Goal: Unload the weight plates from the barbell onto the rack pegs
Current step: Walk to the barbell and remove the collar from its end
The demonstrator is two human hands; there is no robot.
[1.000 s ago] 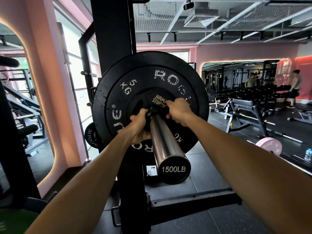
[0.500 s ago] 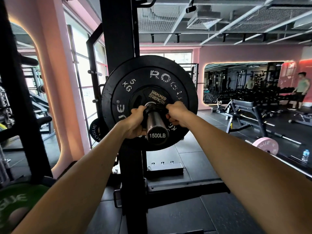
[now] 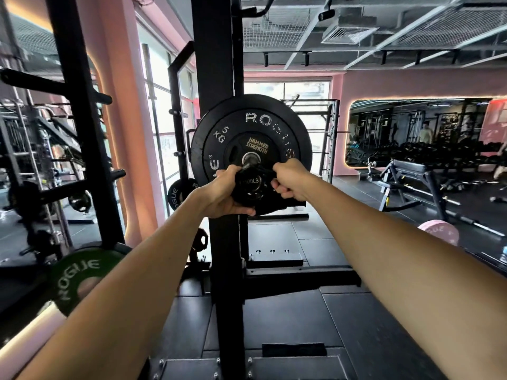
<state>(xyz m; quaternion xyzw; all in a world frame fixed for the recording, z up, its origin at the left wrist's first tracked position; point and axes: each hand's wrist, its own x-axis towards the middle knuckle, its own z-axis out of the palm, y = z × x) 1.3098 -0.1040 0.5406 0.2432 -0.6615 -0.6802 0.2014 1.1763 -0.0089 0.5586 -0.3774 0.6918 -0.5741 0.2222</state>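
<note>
A black 5 kg Rogue plate (image 3: pixel 219 138) sits on the barbell, with a smaller Hammer Strength plate (image 3: pixel 256 145) in front of it. The sleeve end cap (image 3: pixel 251 181) points at me. A black collar (image 3: pixel 247 197) rings the sleeve's outer end. My left hand (image 3: pixel 222 196) grips the collar from the left and below. My right hand (image 3: pixel 290 182) pinches its lever side on the right. The barbell rests in the black rack, whose upright (image 3: pixel 216 78) stands just behind the plates.
A green Rogue plate (image 3: pixel 79 278) hangs low on the left rack, whose bare pegs (image 3: pixel 118 174) stick out higher up. A small black plate (image 3: pixel 178 193) sits behind the upright. A pink plate (image 3: pixel 439 231) and a bench (image 3: pixel 411 171) stand to the right, with rack feet on the floor below.
Both hands have slid the collar from against the plates out to the sleeve's end. The plates look farther away and the view has shifted.
</note>
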